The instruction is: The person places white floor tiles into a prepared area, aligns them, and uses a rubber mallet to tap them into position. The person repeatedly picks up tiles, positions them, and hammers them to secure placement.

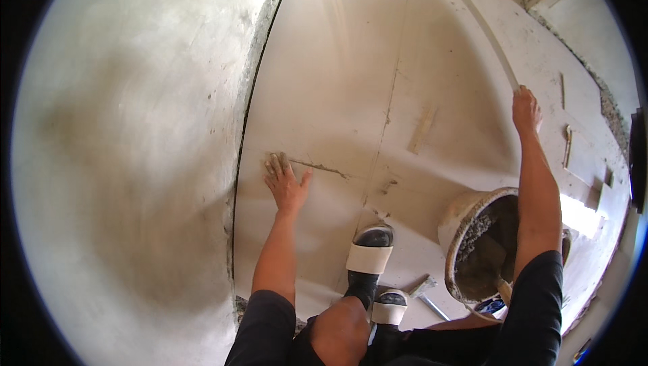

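My left hand [287, 185] lies with its fingers spread over the pale floor tiles [337, 96], close to the wall on the left. Its fingertips look grey with mortar. Beside them a thin dark smear of mortar [320, 167] runs to the right. Off to the right, my right hand [526, 111] is closed around the near end of a long, thin, pale strip [484, 28]. The strip stretches away toward the far side of the floor, and whether it is wood or metal I cannot tell.
By my right forearm stands a mortar-crusted bucket [449, 221], with grey mortar and a wooden handle [505, 290] inside. A hammer [426, 292] lies near my sandalled feet. A smooth plastered wall [135, 129] bounds the left, with a dark gap at its foot. Small strips and offcuts lie at right.
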Demonstrator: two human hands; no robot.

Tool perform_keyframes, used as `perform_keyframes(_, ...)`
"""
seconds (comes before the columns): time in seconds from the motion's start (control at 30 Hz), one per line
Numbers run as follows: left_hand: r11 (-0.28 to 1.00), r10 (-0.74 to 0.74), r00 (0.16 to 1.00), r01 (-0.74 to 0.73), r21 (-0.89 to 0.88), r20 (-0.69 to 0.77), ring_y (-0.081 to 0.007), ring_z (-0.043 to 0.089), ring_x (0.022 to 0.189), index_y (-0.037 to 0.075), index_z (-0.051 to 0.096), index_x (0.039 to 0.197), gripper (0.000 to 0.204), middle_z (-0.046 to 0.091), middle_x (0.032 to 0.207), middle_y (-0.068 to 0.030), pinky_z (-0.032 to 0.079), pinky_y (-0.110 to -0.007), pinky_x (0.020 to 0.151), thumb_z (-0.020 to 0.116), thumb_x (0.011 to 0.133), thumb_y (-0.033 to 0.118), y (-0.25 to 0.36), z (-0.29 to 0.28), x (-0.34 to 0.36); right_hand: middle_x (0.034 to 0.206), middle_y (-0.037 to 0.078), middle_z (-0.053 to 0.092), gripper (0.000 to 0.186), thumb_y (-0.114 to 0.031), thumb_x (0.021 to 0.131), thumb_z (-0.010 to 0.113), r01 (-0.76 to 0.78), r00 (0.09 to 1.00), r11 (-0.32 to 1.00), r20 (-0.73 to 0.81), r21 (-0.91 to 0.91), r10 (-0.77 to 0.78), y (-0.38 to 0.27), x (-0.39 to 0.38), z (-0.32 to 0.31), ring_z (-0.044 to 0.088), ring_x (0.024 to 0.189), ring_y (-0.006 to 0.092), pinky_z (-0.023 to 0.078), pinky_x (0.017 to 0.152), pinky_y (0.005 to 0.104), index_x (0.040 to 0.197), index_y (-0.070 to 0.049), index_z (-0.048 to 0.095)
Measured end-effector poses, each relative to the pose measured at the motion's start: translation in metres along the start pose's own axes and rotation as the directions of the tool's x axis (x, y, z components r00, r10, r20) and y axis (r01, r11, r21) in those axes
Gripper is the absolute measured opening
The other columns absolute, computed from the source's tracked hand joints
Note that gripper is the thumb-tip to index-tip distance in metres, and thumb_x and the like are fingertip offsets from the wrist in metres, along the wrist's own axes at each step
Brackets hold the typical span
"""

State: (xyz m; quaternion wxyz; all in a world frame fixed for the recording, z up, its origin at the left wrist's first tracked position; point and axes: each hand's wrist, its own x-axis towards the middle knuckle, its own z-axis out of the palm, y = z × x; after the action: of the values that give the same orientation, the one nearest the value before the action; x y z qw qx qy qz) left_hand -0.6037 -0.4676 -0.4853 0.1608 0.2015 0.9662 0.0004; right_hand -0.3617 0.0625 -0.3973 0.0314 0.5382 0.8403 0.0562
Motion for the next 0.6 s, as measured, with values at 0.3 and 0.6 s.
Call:
perform_keyframes(0.3,0.987,-0.073,0.991,0.089,0.137,-0.116,-0.0322,0.005,0.146,0.005,0.016,0.151,0.089,0.011,0.158,-0.0141,0.004,-0.054,0.116,0.044,0.089,0.062,0.01,0.017,0.008,0.126,0.004,0.058,0.035,-0.029,0.097,0.043,-0.049,0.998,0.998,-0.031,0.046,0.05,-0.008,-0.004,0.041,0.058,0.112,0.0315,0.048,0.091,0.0461,0.129,-0.018,0.052)
perform_keyframes(0.6,0.992,-0.071,0.987,0.085,0.09,-0.146,-0.0316,0.006,0.146,0.006,0.012,0.152,0.094,0.011,0.158,-0.0131,0.005,-0.055,0.115,0.05,0.086,0.061,0.008,0.021,0.01,0.141,0.01,0.046,0.047,-0.016,0.09,0.045,-0.044,0.99,0.999,0.133,0.023,0.041,-0.031,-0.01,0.061,0.048,0.124,0.0345,0.041,0.101,0.0494,0.137,-0.016,0.045)
